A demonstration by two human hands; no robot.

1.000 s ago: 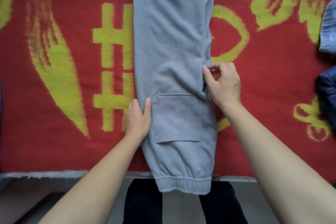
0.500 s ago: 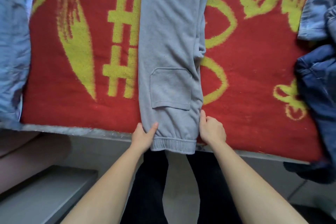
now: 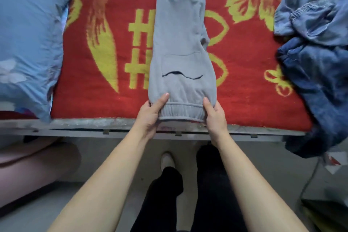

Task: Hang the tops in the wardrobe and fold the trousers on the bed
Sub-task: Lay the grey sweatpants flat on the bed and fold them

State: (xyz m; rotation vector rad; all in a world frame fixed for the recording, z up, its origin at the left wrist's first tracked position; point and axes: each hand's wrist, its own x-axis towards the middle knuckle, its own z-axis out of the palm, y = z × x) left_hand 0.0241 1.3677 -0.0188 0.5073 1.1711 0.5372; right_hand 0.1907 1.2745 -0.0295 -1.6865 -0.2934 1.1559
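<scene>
Grey jogger trousers point(image 3: 178, 30) lie lengthwise on the bed's red and yellow blanket point(image 3: 244, 58), legs stacked, a patch pocket facing up. Their elastic cuffs point(image 3: 181, 113) are at the bed's near edge, lifted slightly. My left hand point(image 3: 150, 114) grips the cuff's left side, thumb on top. My right hand point(image 3: 214, 115) grips the cuff's right side, thumb on the fabric. The waist end runs out of view at the top.
A pile of blue denim clothes point(image 3: 316, 56) sits at the right and hangs over the edge. A light blue pillow point(image 3: 28, 34) lies at the left. The grey bed frame point(image 3: 94, 126) runs across below the blanket. My legs and the floor are beneath.
Both hands slid down the trouser leg from the pocket to the cuffs and took hold of them. The cuff end is now raised and the pocket gapes. The view pulled back.
</scene>
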